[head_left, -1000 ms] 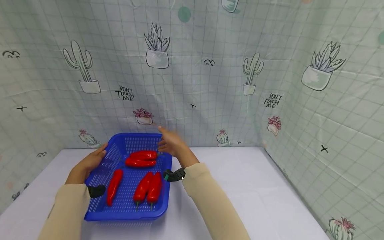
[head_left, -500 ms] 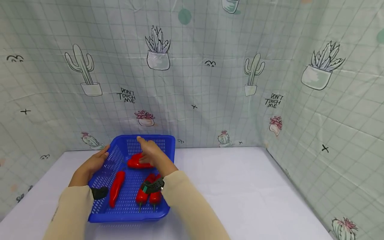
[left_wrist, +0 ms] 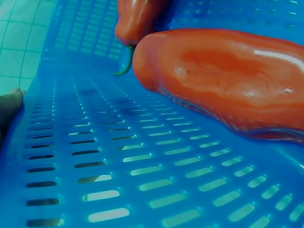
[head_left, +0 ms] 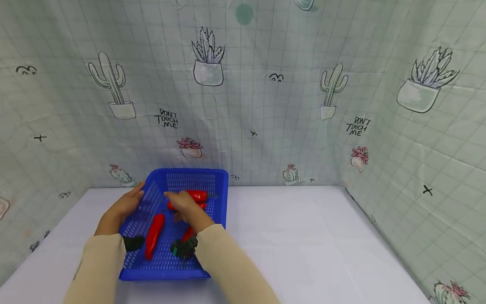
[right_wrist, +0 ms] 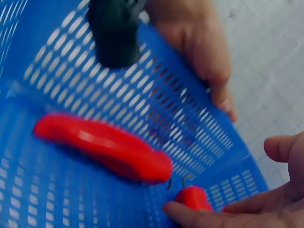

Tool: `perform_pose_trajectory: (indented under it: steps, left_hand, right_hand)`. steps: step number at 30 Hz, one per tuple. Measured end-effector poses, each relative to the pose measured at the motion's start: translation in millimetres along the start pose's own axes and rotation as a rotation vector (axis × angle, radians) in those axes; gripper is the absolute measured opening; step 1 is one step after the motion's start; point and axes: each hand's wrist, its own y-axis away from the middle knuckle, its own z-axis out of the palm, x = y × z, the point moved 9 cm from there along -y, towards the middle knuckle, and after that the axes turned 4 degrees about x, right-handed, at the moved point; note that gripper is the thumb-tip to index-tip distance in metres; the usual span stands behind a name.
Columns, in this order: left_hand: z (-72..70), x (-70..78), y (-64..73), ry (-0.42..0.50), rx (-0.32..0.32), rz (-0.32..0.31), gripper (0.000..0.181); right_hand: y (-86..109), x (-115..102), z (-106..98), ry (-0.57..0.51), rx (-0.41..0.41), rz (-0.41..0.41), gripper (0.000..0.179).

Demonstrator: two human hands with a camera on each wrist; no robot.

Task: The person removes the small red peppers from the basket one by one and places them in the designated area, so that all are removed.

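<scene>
A blue slotted plastic basket (head_left: 165,276) holds several glossy red chili peppers. My left hand (head_left: 123,209) rests along the outside of the basket's left wall, fingertips at the rim; its fingers show through the slots in the right wrist view. My right hand (head_left: 186,207) is inside the basket over the two back peppers (head_left: 198,195), partly covering them. In the right wrist view its extended fingers (right_wrist: 190,216) lie right at one pepper (right_wrist: 194,196), thumb apart. Another pepper (head_left: 155,236) lies along the left side. At the front right, a pepper (head_left: 188,233) is mostly hidden by my right wrist.
The basket stands on a white table (head_left: 296,236), near its back edge. Behind and to the right hangs a pale grid cloth (head_left: 258,105) printed with cacti. Dark wrist cameras are strapped at both cuffs, the right one (head_left: 184,247) hanging over the front peppers.
My right hand has moved left from the basket's right rim, then down to the back peppers. The left hand stays at the left rim. The whole scene has shifted slightly right in view.
</scene>
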Motion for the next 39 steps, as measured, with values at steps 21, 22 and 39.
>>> perform_pose_trajectory:
  steps: [21, 22, 39]
  left_hand:
    - [-0.7, 2.7, 4.9, -0.014, -0.013, 0.000, 0.054]
    - [-0.7, 2.4, 4.5, -0.018, -0.012, 0.000, 0.054]
    - [2.6, -1.4, -2.4, -0.020, -0.026, -0.021, 0.053]
  right_hand:
    - [10.8, 21.1, 28.2, 0.188, -0.091, 0.061, 0.054]
    - [11.0, 21.9, 29.5, 0.180, -0.104, 0.066, 0.055]
    - [7.2, 39.7, 51.2, 0.017, -0.283, 0.210, 0.023]
